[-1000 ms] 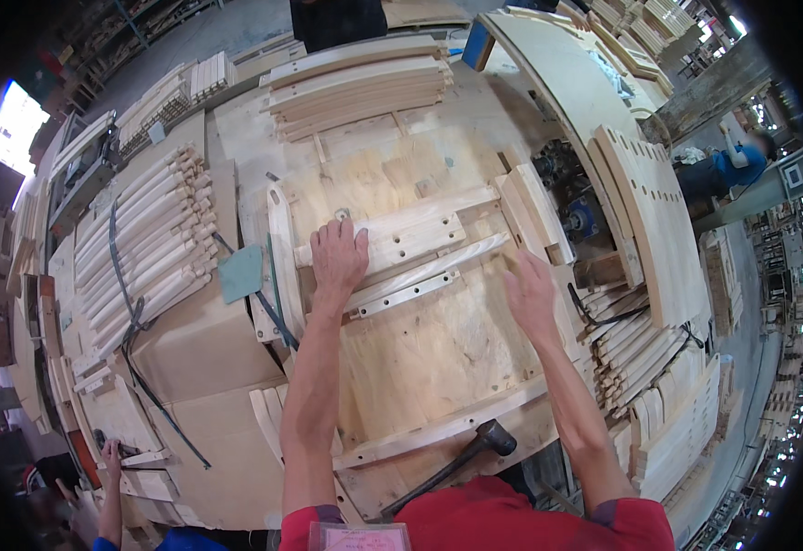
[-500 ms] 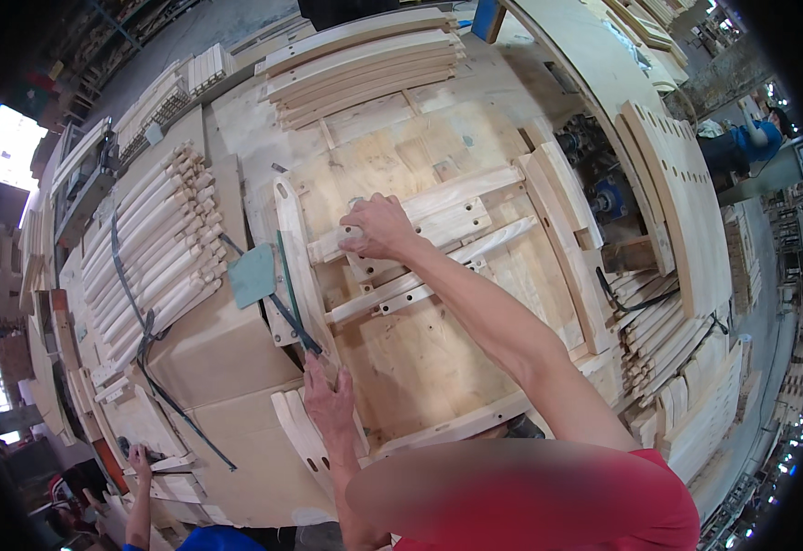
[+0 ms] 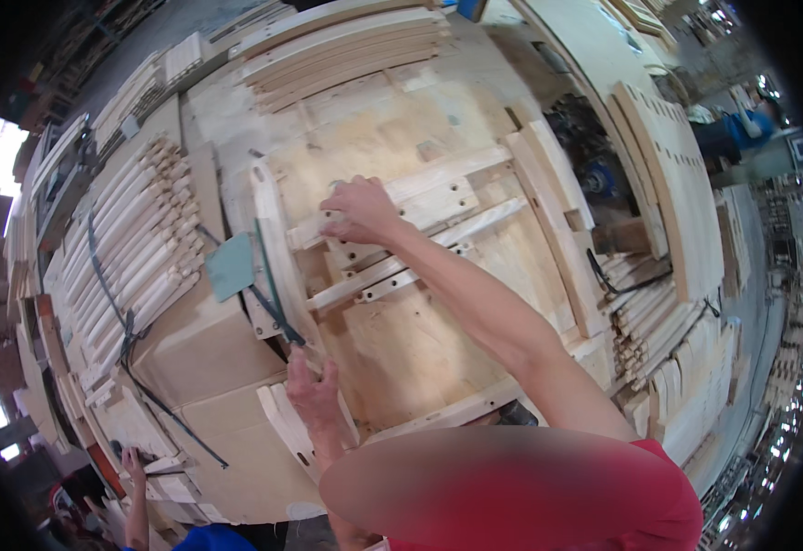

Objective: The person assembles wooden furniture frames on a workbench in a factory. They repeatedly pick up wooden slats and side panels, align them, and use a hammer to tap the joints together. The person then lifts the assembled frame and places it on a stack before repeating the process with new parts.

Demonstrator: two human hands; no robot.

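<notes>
A pale wooden frame lies on a plywood work surface (image 3: 401, 354) in front of me. My right hand (image 3: 362, 216) is closed over the left end of a wooden rail (image 3: 456, 168), close to the left post (image 3: 273, 220). Below that rail lie a shorter board with drilled holes (image 3: 438, 204) and two narrow slats. My left hand (image 3: 314, 395) wraps around the near part of the left post, its fingertips by a dark strip (image 3: 277, 317). At the far side of the frame stands the right post (image 3: 553, 239), where the rail's other end meets it.
Bundled wooden spindles (image 3: 130, 239) lie left, beside a green pad (image 3: 231, 266) and a cardboard-coloured surface (image 3: 190, 367). Curved slats (image 3: 346, 50) are stacked at the back. Drilled boards (image 3: 658, 184) stand right, above more spindles (image 3: 645, 331). Another person's hand (image 3: 133, 466) shows lower left.
The whole view has shifted, so the scene sits slightly further left and higher. Both hands keep nearly the same places on the rail and the left post.
</notes>
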